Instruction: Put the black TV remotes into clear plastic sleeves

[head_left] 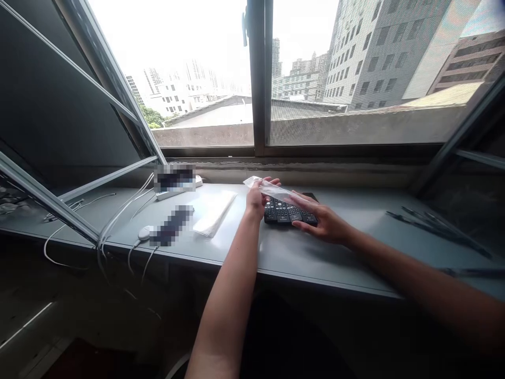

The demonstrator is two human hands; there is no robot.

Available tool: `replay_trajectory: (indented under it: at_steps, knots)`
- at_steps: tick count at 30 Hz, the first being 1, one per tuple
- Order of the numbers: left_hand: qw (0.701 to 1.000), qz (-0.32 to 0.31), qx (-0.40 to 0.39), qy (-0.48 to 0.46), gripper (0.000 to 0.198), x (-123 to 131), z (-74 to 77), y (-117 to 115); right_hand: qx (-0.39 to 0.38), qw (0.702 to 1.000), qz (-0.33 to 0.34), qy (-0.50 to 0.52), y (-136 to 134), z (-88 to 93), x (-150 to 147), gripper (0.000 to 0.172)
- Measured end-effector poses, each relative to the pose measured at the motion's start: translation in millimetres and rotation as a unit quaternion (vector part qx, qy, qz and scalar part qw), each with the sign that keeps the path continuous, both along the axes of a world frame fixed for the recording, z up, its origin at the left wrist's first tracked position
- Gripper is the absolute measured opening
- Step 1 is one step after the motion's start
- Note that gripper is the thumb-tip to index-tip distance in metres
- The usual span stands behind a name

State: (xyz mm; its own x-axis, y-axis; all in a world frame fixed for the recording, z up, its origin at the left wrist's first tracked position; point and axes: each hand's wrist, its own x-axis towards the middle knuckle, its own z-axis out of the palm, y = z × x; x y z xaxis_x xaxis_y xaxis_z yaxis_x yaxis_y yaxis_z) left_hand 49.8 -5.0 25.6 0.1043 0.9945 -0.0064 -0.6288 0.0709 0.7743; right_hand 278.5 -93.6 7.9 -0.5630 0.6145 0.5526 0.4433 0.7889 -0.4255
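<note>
A clear plastic sleeve (276, 191) stretches between my hands. My left hand (256, 199) is closed on its left end, with some fingertips showing beyond the plastic. At the right end, my right hand (325, 222) has its fingers stretched out against the sleeve and its thumb spread apart below. Beneath both hands, several black remote controls (282, 213) lie side by side on the grey table (292, 258). My hands and the sleeve cover part of them. Left of my left forearm lies a flat stack of clear plastic sleeves (215, 213).
On the left, a white power strip (179, 190), a round white charger (145, 232) and white cables (122, 210) lie near two blurred-out items. Thin dark rods (437, 229) rest at the right. Metal frames (82, 221) slant at the sides, and a window (260, 79) stands behind.
</note>
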Motion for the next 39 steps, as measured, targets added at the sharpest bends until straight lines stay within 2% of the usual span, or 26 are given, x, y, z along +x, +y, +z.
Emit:
replay_trajectory:
  at_steps: [5, 11, 15, 18, 22, 25, 29, 33, 36, 39]
  knots:
    - [0.999, 0.038, 0.0, 0.007, 0.038, -2.1, -0.5, -0.8, 0.0, 1.0, 0.002, -0.028, 2.2, -4.0, 2.6, 0.088]
    - [0.998, 0.061, -0.012, 0.02, 0.043, -3.0, 3.3, -5.0, 0.004, 1.0, -0.005, -0.015, 1.8, -6.1, 4.4, 0.075]
    - [0.998, 0.063, -0.006, 0.007, 0.04, -1.4, 4.3, -5.9, 0.021, 1.0, 0.005, -0.003, 2.6, -5.6, 3.5, 0.06]
    - [0.998, 0.068, 0.004, -0.007, 0.038, -1.2, 4.3, -5.8, 0.023, 1.0, 0.008, 0.003, 5.2, -7.4, 4.1, 0.056]
    - [0.996, 0.083, 0.004, -0.02, 0.039, -3.6, 4.2, -4.6, 0.013, 1.0, 0.006, 0.004, 5.7, -8.8, 5.1, 0.058]
    - [0.996, 0.089, -0.008, -0.021, 0.04, -6.4, 4.0, -3.3, 0.0, 1.0, -0.004, -0.007, 2.8, -7.4, 4.9, 0.07]
    - [0.999, 0.037, 0.019, -0.024, 0.04, -5.4, 4.3, -5.6, -0.01, 0.999, -0.008, -0.03, -0.4, -5.1, 3.2, 0.085]
    - [0.997, -0.054, 0.058, -0.005, 0.058, 0.8, 4.4, -12.7, -0.002, 0.999, -0.007, -0.033, -0.8, -3.8, 1.2, 0.088]
    - [0.994, -0.081, 0.06, 0.03, 0.071, 3.6, 2.9, -17.0, 0.002, 1.0, -0.008, -0.03, -0.9, -2.4, -0.1, 0.091]
    - [0.989, -0.095, 0.078, 0.085, 0.071, 3.1, 0.9, -19.4, 0.007, 1.0, -0.006, -0.022, -1.2, -0.6, -1.5, 0.095]
